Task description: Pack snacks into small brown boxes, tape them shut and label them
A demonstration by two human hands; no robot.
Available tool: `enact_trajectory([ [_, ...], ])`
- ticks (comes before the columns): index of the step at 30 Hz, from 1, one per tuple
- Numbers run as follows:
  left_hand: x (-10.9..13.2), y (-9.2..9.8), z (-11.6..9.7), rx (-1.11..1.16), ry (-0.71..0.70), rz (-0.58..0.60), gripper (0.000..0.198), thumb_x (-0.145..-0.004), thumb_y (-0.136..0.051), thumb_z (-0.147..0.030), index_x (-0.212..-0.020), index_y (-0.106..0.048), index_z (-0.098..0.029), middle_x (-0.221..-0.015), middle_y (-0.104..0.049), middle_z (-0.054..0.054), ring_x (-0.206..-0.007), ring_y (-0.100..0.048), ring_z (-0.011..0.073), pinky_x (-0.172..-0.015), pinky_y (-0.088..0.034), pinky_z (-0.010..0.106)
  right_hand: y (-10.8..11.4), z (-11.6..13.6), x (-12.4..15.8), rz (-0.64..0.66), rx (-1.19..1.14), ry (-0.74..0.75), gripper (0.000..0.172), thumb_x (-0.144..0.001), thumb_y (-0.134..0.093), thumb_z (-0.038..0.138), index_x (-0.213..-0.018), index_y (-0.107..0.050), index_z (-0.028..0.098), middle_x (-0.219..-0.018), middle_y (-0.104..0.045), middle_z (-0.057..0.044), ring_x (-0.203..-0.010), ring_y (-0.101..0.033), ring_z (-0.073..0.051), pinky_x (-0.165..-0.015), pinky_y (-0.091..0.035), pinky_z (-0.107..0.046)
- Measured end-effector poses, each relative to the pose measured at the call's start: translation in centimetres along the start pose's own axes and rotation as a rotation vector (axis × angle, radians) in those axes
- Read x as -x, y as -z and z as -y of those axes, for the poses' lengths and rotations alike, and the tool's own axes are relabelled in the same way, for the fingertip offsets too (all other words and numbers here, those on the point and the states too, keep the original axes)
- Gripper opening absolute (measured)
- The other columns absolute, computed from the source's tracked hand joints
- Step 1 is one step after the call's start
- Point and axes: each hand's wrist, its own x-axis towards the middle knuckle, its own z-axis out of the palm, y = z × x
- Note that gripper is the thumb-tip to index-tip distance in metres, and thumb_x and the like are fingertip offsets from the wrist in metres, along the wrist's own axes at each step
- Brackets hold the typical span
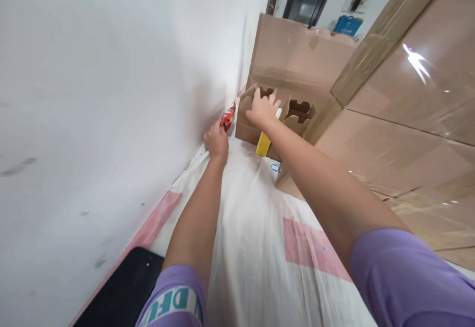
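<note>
My left hand is closed on a small red packet, low beside the white wall. Just right of it stands a small open-topped brown cardboard box. My right hand lies over that box's top edge with its fingers spread; how firmly they touch the rim is hard to see. A second small cardboard box with notched upper flaps is to the right. Between the two boxes is an upright yellow item, partly covered by my right wrist.
Large taped cardboard boxes rise along the right, and a cardboard panel stands behind. White cloth with pink patches covers the surface. A black flat object lies at the lower left. The wall borders the left.
</note>
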Motion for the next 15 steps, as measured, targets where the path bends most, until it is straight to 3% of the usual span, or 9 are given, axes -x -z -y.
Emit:
enact_trajectory([
  [2, -0.4, 0.6, -0.4, 0.066, 0.026, -0.051, 0.038, -0.104, -0.038, -0.025, -0.130, -0.065, -0.022, -0.117, -0.074, 0.010, -0.106, -0.067, 0.0244, -0.098, -0.045, 0.037, 0.0, -0.3, -0.4, 0.063, 0.010, 0.003, 0.030, -0.088, -0.060, 0.021, -0.115, -0.065, 0.009, -0.121, -0.062, -0.023, -0.136, -0.026, -0.046, -0.102, -0.025, -0.069],
  [4, -0.4, 1.2, -1.3, 0.143, 0.025, -0.102, 0.038, -0.103, -0.037, -0.023, -0.130, -0.064, -0.021, -0.119, -0.074, 0.010, -0.107, -0.068, 0.0227, -0.096, -0.047, 0.033, 0.3, -0.2, 0.3, 0.088, -0.042, 0.116, 0.014, -0.090, -0.056, 0.018, -0.097, -0.068, 0.014, -0.108, -0.066, -0.018, -0.128, -0.035, -0.041, -0.097, -0.030, -0.061],
  [8, 1.5, 3.8, -4.6, 0.294, -0.003, -0.204, 0.040, -0.103, -0.033, -0.019, -0.131, -0.062, -0.018, -0.129, -0.071, 0.010, -0.116, -0.066, 0.0189, -0.098, -0.048, 0.028, 3.0, 1.3, 3.7, 0.100, -0.227, 0.409, 0.014, -0.092, -0.051, 0.016, -0.088, -0.064, 0.017, -0.103, -0.066, -0.013, -0.108, -0.048, -0.031, -0.087, -0.035, -0.044],
  [11, 5.2, 8.9, -6.8, 0.355, -0.046, -0.258, 0.039, -0.102, -0.033, -0.020, -0.128, -0.062, -0.017, -0.131, -0.069, 0.012, -0.121, -0.064, 0.0191, -0.100, -0.048, 0.030, 7.1, 1.9, 8.2, 0.071, -0.352, 0.550, 0.012, -0.093, -0.050, 0.017, -0.085, -0.060, 0.017, -0.093, -0.064, -0.009, -0.098, -0.050, -0.027, -0.082, -0.034, -0.039],
  [15, 14.6, 19.3, -8.7, 0.454, -0.257, -0.271, 0.035, -0.102, -0.040, -0.022, -0.127, -0.065, -0.021, -0.137, -0.066, 0.010, -0.131, -0.058, 0.0188, -0.112, -0.043, 0.033, 14.5, 1.2, 18.4, -0.057, -0.442, 0.799, 0.016, -0.099, -0.049, 0.019, -0.087, -0.059, 0.019, -0.085, -0.062, -0.006, -0.096, -0.050, -0.023, -0.090, -0.034, -0.043],
])
